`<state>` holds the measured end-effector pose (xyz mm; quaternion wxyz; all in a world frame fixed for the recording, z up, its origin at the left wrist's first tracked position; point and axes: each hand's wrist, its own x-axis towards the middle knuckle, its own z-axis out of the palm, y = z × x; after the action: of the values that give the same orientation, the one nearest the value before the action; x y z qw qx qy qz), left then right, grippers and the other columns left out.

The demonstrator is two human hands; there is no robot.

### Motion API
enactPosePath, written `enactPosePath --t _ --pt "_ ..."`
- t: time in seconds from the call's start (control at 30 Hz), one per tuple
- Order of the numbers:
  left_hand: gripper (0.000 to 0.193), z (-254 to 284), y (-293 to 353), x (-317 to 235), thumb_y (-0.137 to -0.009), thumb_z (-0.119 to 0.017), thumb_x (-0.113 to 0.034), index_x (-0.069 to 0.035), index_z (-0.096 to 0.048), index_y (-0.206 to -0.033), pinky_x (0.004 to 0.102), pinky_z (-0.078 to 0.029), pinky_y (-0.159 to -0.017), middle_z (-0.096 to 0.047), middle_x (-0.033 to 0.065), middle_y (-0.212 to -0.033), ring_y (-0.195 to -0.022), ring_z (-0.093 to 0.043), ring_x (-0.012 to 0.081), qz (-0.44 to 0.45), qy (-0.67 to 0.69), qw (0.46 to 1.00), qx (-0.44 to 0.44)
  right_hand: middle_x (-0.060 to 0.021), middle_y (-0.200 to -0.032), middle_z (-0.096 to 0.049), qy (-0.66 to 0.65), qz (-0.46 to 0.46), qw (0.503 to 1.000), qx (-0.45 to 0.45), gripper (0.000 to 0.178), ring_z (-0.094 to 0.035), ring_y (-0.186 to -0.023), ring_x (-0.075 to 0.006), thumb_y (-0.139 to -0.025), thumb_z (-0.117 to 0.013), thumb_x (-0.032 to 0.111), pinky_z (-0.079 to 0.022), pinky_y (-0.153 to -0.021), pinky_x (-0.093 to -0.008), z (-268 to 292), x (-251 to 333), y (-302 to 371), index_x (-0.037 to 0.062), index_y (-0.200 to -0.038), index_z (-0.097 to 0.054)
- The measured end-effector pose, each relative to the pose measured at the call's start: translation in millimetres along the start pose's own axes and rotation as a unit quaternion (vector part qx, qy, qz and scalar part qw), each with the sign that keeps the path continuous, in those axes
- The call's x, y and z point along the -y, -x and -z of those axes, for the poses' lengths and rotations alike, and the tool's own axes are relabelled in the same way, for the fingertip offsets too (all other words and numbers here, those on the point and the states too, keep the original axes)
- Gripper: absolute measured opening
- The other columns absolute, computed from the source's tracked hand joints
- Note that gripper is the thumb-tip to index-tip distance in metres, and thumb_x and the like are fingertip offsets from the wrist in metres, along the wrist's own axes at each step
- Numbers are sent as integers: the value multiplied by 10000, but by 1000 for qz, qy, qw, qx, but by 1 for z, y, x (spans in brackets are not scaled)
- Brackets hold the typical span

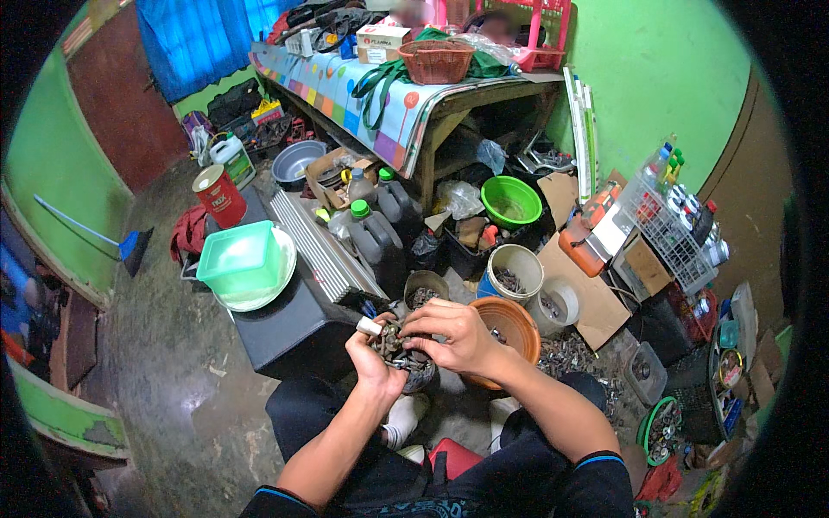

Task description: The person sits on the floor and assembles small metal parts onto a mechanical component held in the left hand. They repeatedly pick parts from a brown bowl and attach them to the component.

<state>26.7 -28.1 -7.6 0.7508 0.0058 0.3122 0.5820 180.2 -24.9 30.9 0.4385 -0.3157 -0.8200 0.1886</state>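
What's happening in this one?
A seated person is handling a dark metal part with both bare hands. The left hand supports it from the left side, and the fingers of the right hand are on or right at its other side; their exact grip is hard to make out. An orange-brown basin stands just beyond the right forearm, with a bucket of small pieces behind it. More small pieces lie scattered on the floor to the right.

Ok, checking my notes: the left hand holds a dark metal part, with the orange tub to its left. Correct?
Not quite: the head view shows the orange tub to the right of the dark metal part. The left hand does hold that part.
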Motion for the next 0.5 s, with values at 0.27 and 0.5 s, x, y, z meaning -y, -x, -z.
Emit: enactPosePath --t 0.27,0.5 --pt "309 -7 5 -2 -813 -415 -275 -54 -612 -903 396 -526 -722 -644 98 -852 -781 -627 251 13 -1 1000 25 -134 -769 -688 -153 -188 965 -98 114 -660 -703 -199 -747 -707 33 -496 -655 -307 -6 4 -1 -5 -855 -709" --pt "321 -1 4 -4 -794 -439 -285 -44 -603 -929 439 -529 -741 -655 150 -875 -814 -638 310 24 29 998 42 -72 -807 -697 -201 -269 932 -135 108 -629 -750 -108 -835 -659 41 -500 -707 -260 1 10 -8 -31 -914 -675"
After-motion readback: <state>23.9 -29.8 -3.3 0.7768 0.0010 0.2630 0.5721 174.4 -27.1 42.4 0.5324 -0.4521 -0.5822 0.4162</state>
